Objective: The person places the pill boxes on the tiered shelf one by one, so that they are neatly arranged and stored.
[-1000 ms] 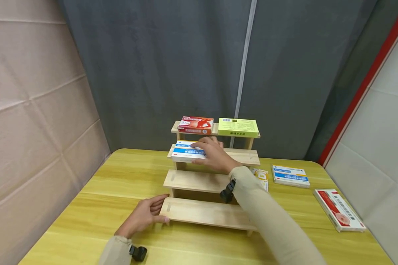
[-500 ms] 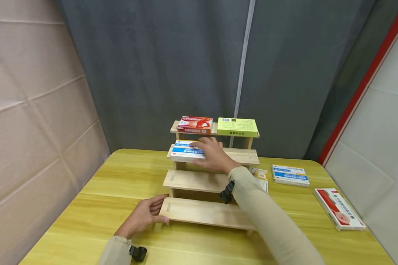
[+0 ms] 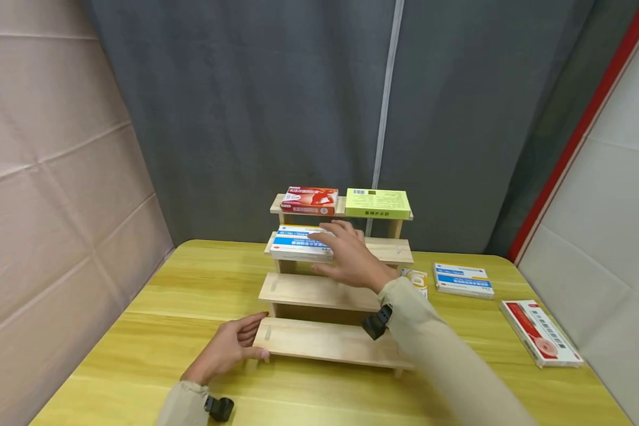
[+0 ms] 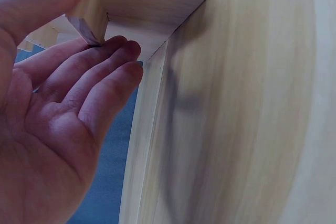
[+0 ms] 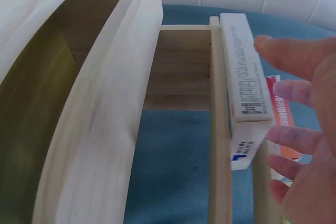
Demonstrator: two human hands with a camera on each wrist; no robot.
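Observation:
A four-step wooden display rack stands on the table. My left hand holds the left end of its lowest step, thumb at the front corner and fingers at the back; in the left wrist view the fingertips touch the board. A white-and-blue medicine box lies flat at the left of the second step from the top. Beside its right end is my right hand, fingers spread. In the right wrist view the fingers stand apart from the medicine box.
On the top step lie a red medicine box and a yellow-green one. Right of the rack are another white-and-blue box, a red-and-white box and a partly hidden white-and-orange box. A dark curtain hangs behind.
My right hand has let go of the white-and-blue medicine box and shifted slightly right, baring more of it. The box stays on the step. My left hand keeps its place on the rack.

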